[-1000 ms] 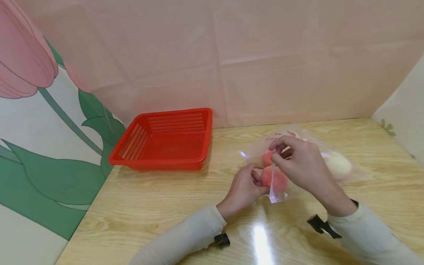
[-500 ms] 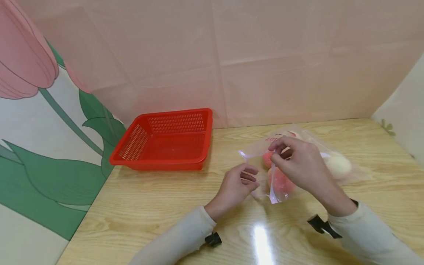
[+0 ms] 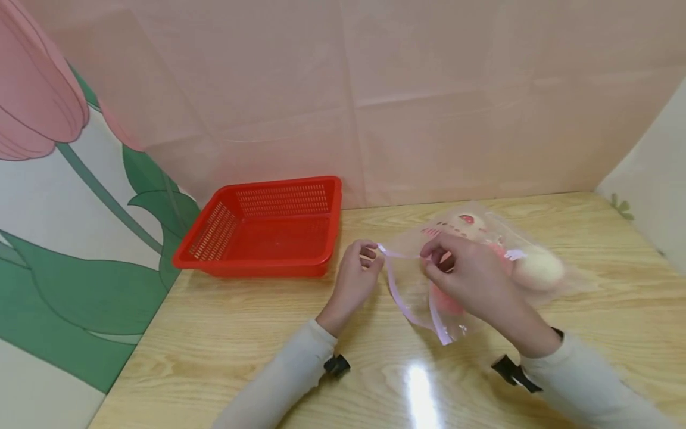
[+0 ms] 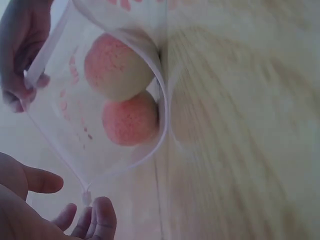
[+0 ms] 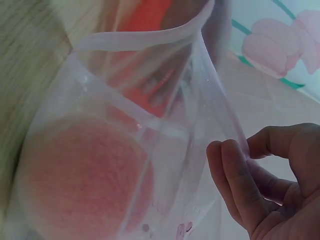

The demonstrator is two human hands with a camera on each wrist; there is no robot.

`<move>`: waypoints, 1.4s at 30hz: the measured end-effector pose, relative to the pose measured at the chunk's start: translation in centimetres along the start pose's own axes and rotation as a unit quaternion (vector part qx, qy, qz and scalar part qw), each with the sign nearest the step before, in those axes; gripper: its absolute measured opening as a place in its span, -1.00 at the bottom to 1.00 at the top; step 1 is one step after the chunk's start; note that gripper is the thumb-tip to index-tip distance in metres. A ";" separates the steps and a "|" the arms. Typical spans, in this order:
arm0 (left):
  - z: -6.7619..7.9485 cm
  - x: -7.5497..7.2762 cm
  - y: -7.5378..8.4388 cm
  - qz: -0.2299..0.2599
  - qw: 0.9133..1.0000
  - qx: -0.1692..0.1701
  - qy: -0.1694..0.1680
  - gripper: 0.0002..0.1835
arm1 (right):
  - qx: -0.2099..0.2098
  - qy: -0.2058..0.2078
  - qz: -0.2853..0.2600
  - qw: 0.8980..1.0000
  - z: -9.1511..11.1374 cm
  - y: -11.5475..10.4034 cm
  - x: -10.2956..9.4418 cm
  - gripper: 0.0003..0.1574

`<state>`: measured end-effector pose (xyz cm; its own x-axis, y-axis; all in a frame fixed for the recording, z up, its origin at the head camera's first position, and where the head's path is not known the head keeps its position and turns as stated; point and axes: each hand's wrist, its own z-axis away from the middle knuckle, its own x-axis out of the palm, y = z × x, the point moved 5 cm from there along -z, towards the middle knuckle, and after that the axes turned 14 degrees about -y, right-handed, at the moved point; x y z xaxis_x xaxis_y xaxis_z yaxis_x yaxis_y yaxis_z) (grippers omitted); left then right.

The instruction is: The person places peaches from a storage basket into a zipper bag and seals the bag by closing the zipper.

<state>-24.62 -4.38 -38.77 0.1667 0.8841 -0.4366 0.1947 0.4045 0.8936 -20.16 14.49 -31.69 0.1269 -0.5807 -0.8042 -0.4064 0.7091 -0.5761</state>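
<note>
A clear zip bag (image 3: 407, 292) with a pale lilac rim and red print lies on its side, its mouth gaping to the left. My right hand (image 3: 474, 277) pinches the upper edge of that mouth between thumb and fingertips. Inside are round, peach-like fruits: a pink one (image 3: 446, 300) near the opening and a cream one (image 3: 538, 270) deeper in. Two pink-and-cream peaches (image 4: 120, 70) show through the mouth in the left wrist view. My left hand (image 3: 356, 273) is at the mouth's far left corner, thumb and fingers spread around the small zip slider (image 4: 86, 198).
A red plastic basket (image 3: 257, 266) with slotted sides stands left of the bag, against the pink-covered back wall (image 3: 354, 107). Both rest on a wood-grain table (image 3: 230, 333). A white wall (image 3: 654, 161) bounds the right side.
My left hand has let go of a pink peach inside the bag, drawn out, and moved left and up to the mouth's corner. The mouth has spread wider; the right hand keeps its pinch.
</note>
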 end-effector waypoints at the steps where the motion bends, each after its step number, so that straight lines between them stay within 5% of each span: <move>1: -0.2 0.0 -0.3 0.002 1.000 -0.012 -0.002 -0.73 | -0.005 -0.005 0.003 1.000 0.0 0.0 0.4 -0.89; 9: -1.6 -0.1 -2.7 0.111 0.989 -0.095 -0.034 -0.70 | -0.037 -0.040 0.038 0.998 -0.3 -0.3 3.2 -0.82; 19: -2.6 0.2 -3.4 0.136 0.985 -0.102 -0.035 -0.88 | -0.068 -0.099 0.049 0.992 0.1 0.1 3.9 -0.76; 25: -2.9 0.1 -3.6 0.147 0.983 -0.101 -0.040 -0.84 | -0.132 -0.057 0.097 0.985 1.1 0.4 3.5 -0.64; 30: -3.2 0.1 -3.8 0.155 0.981 -0.108 -0.034 -0.63 | -0.073 -0.032 0.136 0.987 1.6 1.4 2.4 -0.61; 35: -3.4 0.7 -3.8 0.167 0.978 -0.119 -0.037 -0.60 | -0.008 -0.061 0.165 0.984 1.7 2.2 1.7 -0.60; 42: -3.4 1.1 -3.7 0.171 0.978 -0.119 -0.021 -0.66 | -0.018 -0.080 0.185 0.979 1.9 2.5 1.0 -0.62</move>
<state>-28.45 -4.15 -42.22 0.2235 0.9687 -0.1084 -0.1082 0.1351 0.9849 -19.35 16.43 -34.20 0.1035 -0.2136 -0.9714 -0.4834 0.8428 -0.2368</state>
